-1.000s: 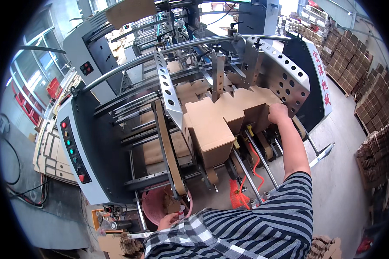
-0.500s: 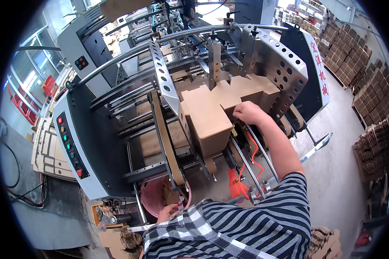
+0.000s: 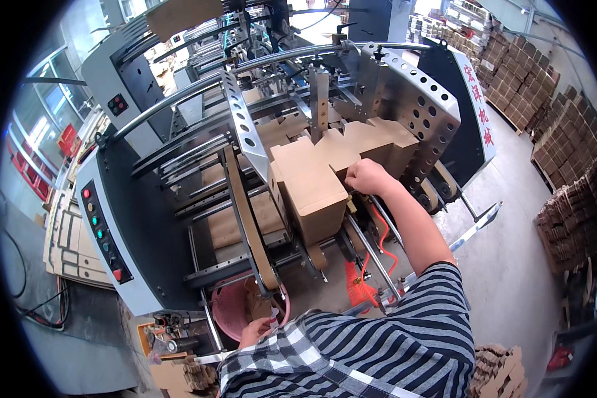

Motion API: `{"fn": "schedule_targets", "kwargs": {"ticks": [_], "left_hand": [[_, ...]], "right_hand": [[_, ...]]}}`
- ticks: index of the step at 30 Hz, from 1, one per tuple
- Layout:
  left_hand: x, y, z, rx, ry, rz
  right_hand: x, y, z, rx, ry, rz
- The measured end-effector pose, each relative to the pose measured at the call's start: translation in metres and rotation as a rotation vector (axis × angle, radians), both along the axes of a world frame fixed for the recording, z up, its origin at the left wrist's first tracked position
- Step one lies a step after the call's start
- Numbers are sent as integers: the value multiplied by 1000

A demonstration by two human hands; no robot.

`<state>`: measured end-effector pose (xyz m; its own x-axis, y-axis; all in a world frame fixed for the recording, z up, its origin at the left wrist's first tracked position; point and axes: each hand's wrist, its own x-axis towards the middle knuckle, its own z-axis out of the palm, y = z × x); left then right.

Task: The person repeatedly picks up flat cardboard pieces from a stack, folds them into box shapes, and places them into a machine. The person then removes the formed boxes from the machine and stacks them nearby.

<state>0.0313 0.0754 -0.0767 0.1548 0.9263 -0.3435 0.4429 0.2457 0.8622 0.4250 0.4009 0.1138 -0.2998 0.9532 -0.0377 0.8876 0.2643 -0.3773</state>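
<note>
Cardboard blanks (image 3: pixel 312 182) gripped by right hand (image 3: pixel 368 178); left hand (image 3: pixel 255 330), grip unclear, at scrap-holding pink basin (image 3: pixel 227 306).

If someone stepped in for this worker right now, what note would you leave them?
Right hand: closed, resting on the right side of the stack of flat cardboard boxes standing in the machine's feeder.
Left hand: low at the rim of the pink bucket under the machine; I cannot tell whether it grips anything.
Done: a stack of boxes is loaded in the feeder.
Left: probably squaring the stack. More folded cardboard sits on the floor at right.
</note>
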Motion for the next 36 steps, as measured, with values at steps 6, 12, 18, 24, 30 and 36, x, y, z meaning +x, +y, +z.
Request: {"fn": "schedule_targets", "kwargs": {"ticks": [6, 12, 18, 24, 30, 36], "left_hand": [[-9, -13, -26, -33, -27, 113], [3, -2, -8, 9, 116, 41], [-6, -12, -28, -1, 46, 71], [8, 2, 4, -35, 94, 54], [2, -13, -14, -19, 55, 96], [9, -19, -15, -9, 73, 97]], "right_hand": [[68, 18, 7, -165, -525, -509], [125, 48, -13, 16, -549, -372], [109, 42, 2, -25, -540, -331], [110, 36, 15, -114, -548, -263], [-10, -51, 108, -370, 178, 388], [-140, -118, 84, -243, 21, 1144]]}}
